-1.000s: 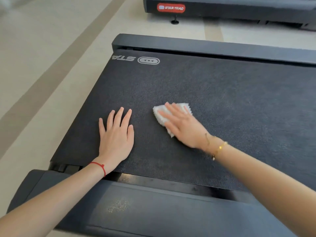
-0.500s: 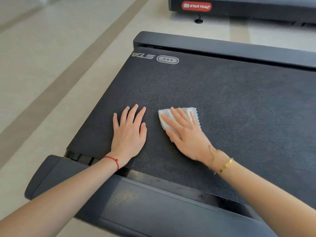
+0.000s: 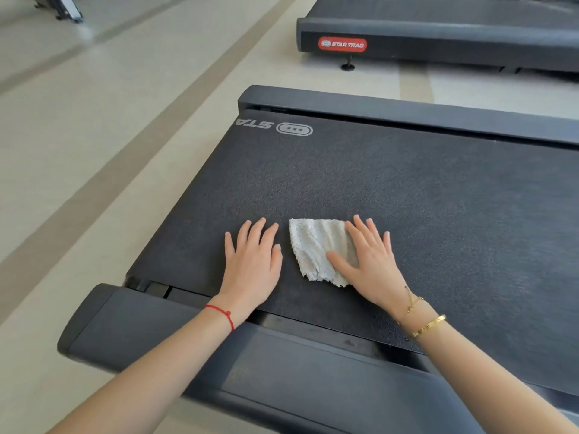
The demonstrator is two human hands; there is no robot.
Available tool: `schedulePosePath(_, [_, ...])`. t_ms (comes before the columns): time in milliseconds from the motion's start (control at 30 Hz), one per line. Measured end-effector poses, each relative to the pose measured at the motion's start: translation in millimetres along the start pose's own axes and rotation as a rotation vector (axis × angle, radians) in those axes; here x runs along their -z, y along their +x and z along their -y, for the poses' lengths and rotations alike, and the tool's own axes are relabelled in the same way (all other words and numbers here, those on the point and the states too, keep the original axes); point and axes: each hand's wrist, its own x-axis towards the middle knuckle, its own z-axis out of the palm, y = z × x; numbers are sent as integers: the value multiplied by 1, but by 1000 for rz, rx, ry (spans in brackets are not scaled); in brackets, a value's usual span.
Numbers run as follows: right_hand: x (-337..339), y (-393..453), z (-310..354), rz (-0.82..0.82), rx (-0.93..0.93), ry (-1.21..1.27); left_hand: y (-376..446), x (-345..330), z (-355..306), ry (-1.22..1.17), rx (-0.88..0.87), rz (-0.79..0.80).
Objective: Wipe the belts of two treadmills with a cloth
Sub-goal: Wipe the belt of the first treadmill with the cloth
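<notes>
A dark textured treadmill belt [image 3: 407,195] fills the middle of the view. A white cloth [image 3: 313,245] lies flat on it near the belt's near edge. My right hand [image 3: 369,261] presses flat on the cloth's right part, fingers spread, thumb across the cloth. My left hand [image 3: 253,261] rests palm down on the bare belt just left of the cloth, holding nothing. A second treadmill [image 3: 438,42] with a red logo stands beyond, at the top right.
The near side rail [image 3: 156,333] of the treadmill runs under my forearms. The far rail [image 3: 407,111] borders the belt's other side. Pale floor with a brown stripe [image 3: 125,158] lies to the left. Part of another machine [image 3: 62,7] shows at top left.
My right hand has slid to the right over the cloth, uncovering its left part, and the cloth now lies spread wider. My left hand stays flat on the belt. The camera has shifted.
</notes>
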Motion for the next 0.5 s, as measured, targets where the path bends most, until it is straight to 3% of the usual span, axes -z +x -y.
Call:
schedulePosePath(367, [-6, 3, 16, -210, 83, 123, -21, 1, -8, -22, -14, -17])
schedulePosePath(500, [1, -2, 27, -207, 20, 373, -26, 8, -10, -80, -14, -60])
